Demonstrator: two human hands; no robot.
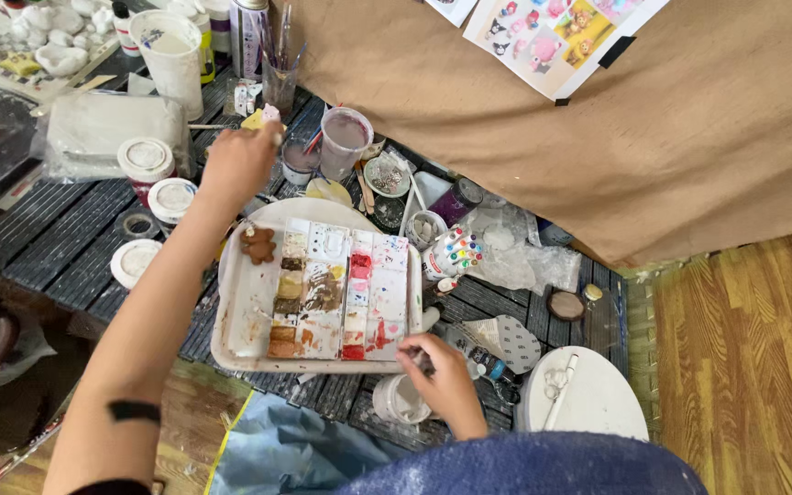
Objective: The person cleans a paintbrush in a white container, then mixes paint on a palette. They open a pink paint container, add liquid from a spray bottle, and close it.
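Paint palette (336, 293) between hands (both apart)

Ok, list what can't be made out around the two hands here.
Head view only:
- Left hand: fingertips face away; the hand's back hides any grip, and the small yellow and pink bits beyond are too small to identify.
- Right hand: a dark thin thing shows at the fingers, too small to name.
- White cup: partly covered by the right hand.
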